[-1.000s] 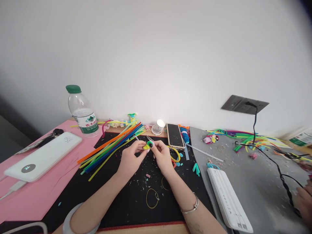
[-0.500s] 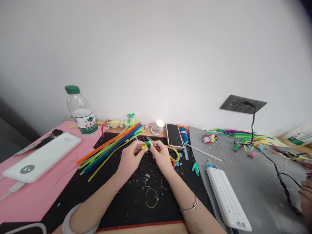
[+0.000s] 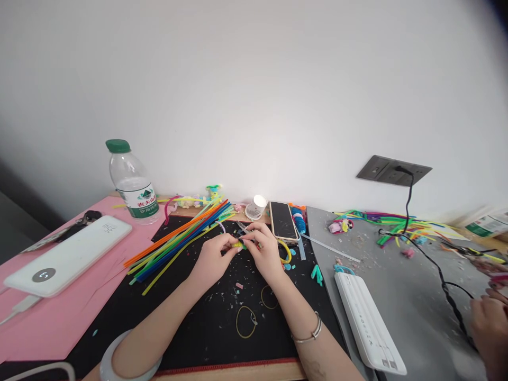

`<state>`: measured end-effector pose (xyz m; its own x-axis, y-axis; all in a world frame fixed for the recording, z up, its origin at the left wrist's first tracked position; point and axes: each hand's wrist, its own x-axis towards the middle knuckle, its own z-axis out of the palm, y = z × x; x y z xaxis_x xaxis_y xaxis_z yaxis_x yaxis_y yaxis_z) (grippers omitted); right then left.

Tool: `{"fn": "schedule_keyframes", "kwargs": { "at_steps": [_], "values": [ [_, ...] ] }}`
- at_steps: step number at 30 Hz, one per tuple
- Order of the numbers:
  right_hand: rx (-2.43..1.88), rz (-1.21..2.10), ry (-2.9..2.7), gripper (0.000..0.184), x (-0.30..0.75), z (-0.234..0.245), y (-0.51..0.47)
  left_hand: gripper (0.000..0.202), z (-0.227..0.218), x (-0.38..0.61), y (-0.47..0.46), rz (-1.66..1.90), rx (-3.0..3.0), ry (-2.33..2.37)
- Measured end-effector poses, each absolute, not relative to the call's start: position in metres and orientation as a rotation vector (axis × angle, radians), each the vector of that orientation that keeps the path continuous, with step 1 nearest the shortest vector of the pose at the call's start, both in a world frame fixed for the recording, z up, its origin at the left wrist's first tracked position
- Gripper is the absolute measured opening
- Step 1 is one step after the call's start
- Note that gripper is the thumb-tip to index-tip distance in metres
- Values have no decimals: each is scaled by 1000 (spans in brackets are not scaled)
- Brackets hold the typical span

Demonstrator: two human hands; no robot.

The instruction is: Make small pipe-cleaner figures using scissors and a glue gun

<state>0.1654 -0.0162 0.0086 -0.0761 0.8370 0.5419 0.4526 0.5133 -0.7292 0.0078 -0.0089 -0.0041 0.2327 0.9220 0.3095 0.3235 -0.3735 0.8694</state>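
Over the black mat [image 3: 190, 338], my two hands meet fingertip to fingertip. My left hand [image 3: 215, 258] is closed, pinching a small yellow-and-green pipe cleaner piece [image 3: 239, 245] from the left. Closed as well, my right hand [image 3: 265, 253] pinches the same piece from the right, its fingers covering most of it. To the left of my hands lies a bundle of coloured pipe cleaners [image 3: 174, 246]. Behind my right hand, scissors [image 3: 242, 226] are partly visible. A yellow pipe cleaner loop [image 3: 289, 251] shows beside that hand.
A water bottle [image 3: 137, 185] and a white power bank [image 3: 71, 254] stand at left on pink paper. A phone [image 3: 284, 219] and a paper cup [image 3: 256, 207] are at the back. Right are another power bank [image 3: 369, 323], a cable [image 3: 440, 270] and another person's hand [image 3: 490, 323].
My right hand has turned over the pipe cleaner piece, so less of it shows and its fingers are more bent. At far right, the other person's hand has come further into view.
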Motion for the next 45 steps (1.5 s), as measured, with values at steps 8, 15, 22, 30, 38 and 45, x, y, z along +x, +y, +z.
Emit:
{"fn": "schedule_keyframes", "kwargs": {
  "at_steps": [8,15,22,30,38,45],
  "values": [
    [-1110,444,-1731,16,166,7,-15,13,-5,10,-10,1106,1760,1169],
    [-1120,440,-1758,15,166,7,-14,15,-3,9,-11,1134,1697,1183],
    [-1141,477,-1726,16,166,7,-14,6,-2,9,-11,1117,1792,1164],
    [-1074,769,-1407,18,168,8,-10,9,-6,7,-8,1125,1786,1183],
    [-679,1453,-798,28,181,3,-2,14,-6,4,-3,1195,1577,1274],
    [-632,1559,-686,11,181,2,-2,17,-5,1,0,1211,1536,1341]
  ]
}}
